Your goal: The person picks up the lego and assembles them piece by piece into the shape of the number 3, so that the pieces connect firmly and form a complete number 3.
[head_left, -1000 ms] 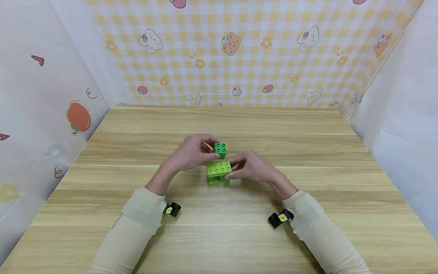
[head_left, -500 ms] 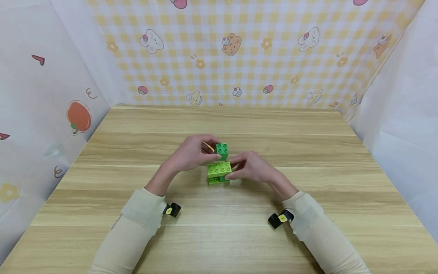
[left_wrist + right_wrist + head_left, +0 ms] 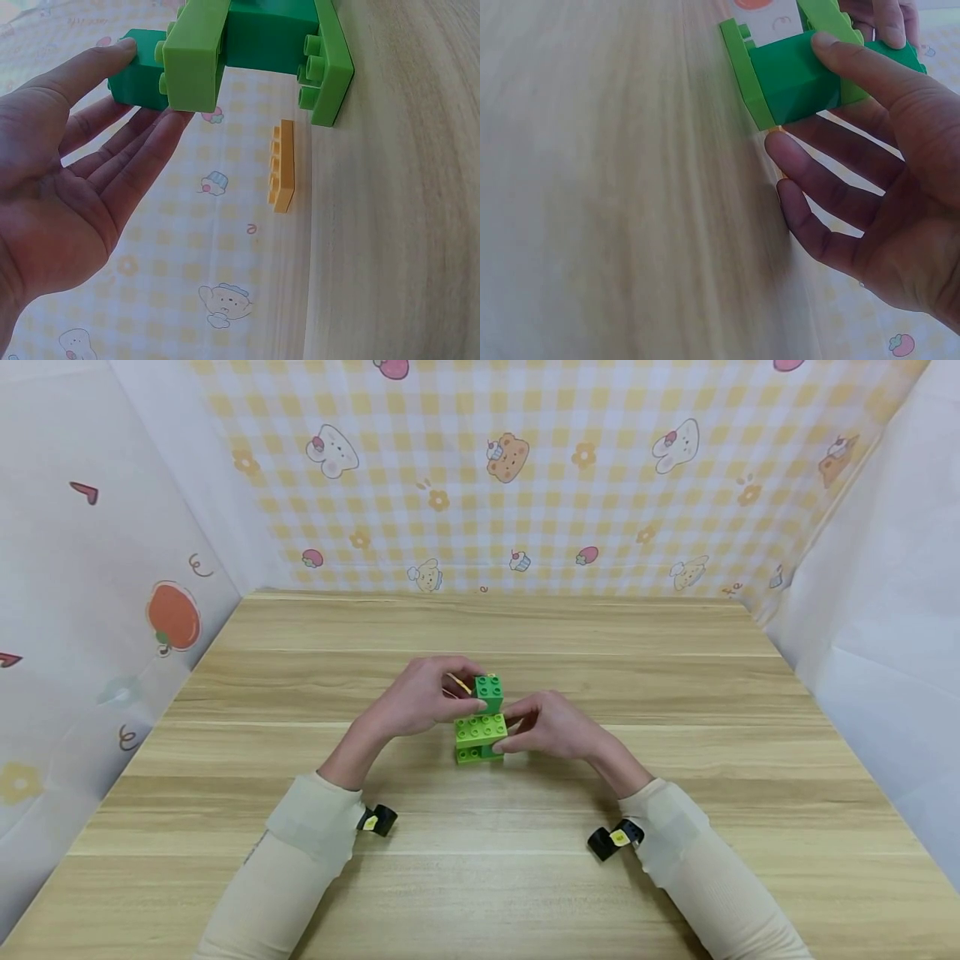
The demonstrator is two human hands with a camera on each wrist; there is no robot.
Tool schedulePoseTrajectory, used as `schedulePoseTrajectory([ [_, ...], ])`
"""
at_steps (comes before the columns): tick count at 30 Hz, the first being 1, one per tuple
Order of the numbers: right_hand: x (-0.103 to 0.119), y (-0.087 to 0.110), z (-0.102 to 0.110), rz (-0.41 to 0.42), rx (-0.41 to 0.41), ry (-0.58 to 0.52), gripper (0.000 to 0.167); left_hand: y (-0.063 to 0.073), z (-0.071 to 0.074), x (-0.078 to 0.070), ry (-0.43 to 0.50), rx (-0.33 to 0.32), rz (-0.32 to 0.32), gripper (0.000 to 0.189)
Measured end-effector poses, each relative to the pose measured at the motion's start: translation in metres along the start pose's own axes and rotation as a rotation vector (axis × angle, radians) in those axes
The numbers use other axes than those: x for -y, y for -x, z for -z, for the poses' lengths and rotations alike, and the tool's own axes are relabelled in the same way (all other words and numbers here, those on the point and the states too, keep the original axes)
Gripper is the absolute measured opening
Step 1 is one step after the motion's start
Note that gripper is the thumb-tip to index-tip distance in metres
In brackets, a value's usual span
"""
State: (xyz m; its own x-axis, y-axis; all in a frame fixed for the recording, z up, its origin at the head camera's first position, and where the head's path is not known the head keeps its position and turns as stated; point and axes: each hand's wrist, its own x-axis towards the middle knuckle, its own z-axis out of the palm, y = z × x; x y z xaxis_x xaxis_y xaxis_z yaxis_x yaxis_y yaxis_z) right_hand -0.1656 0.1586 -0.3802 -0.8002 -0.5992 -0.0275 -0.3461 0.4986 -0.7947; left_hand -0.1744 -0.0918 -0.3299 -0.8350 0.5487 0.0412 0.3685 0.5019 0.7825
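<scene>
My left hand pinches a small dark green toy block with four studs between thumb and fingers. It sits right at the studs of a light green brick, toward its back right. Under that brick stands another dark green block, on a light green base plate that lies on the table. My right hand grips this stack from the right. In the right wrist view its thumb presses on the lower dark green block, while the lower fingers hang loosely near the table.
A yellow-orange studded brick lies on the wooden table behind the stack, mostly hidden by my left hand in the head view. A checked cloth hangs past the table's far edge, with white cloth at both sides.
My left hand has moved the small dark green block slightly right and toward me, down to the light green brick. My right hand and the stack have stayed in place.
</scene>
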Motion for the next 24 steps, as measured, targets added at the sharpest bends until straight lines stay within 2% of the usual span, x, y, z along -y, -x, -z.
schedulePoseTrajectory([
  [24,-0.0002,-0.0008,-0.0006,0.007,-0.005,-0.004,0.028,0.0010,0.0000,-0.0018,0.021,0.005,-0.002,0.036],
])
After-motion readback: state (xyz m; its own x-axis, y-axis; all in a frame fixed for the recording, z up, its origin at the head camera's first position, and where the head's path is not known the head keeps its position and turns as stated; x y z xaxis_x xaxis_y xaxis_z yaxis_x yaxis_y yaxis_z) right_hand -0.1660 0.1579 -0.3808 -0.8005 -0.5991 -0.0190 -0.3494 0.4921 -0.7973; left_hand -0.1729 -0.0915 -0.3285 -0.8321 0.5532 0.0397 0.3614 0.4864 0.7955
